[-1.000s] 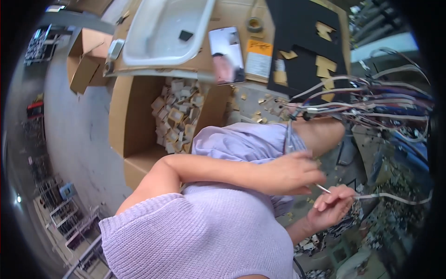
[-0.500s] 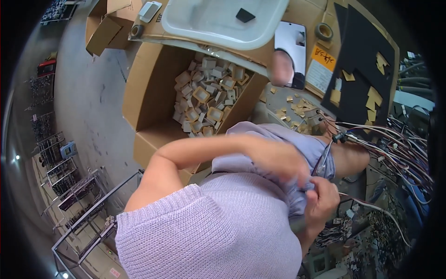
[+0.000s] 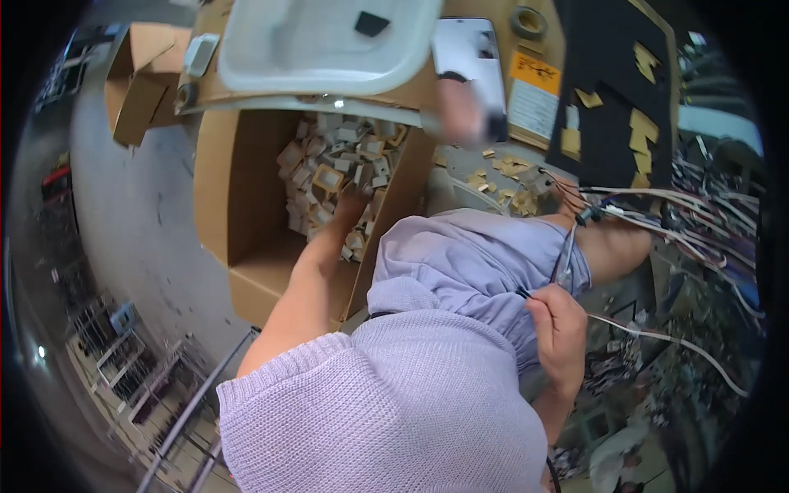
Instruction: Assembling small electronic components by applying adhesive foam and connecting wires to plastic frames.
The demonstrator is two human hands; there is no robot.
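Note:
My left hand (image 3: 353, 203) reaches down into a cardboard box (image 3: 259, 197) and touches a heap of small white and tan-rimmed plastic pieces (image 3: 327, 179). Its fingers are dark and blurred among the pieces, so their grip does not show. By my lap, my right hand (image 3: 559, 323) is closed in a pinch on a cable (image 3: 682, 343). A short dark end (image 3: 523, 292) sticks out past the thumb, and the pale length trails off to the right. A bundle of wires (image 3: 657, 209) lies across my knee, close beyond this hand.
Above the box, a cardboard surface bears a white plastic tub (image 3: 329, 78), a phone (image 3: 472, 62), a tape roll (image 3: 528, 22) and a black sheet (image 3: 608, 107) with tan scraps. More scraps (image 3: 518, 193) lie below it. Metal racks (image 3: 131, 361) stand at the left.
My left hand has left my right hand and gone into the box. My right hand stays near my lap, with the dark cable end now showing. The view has shifted.

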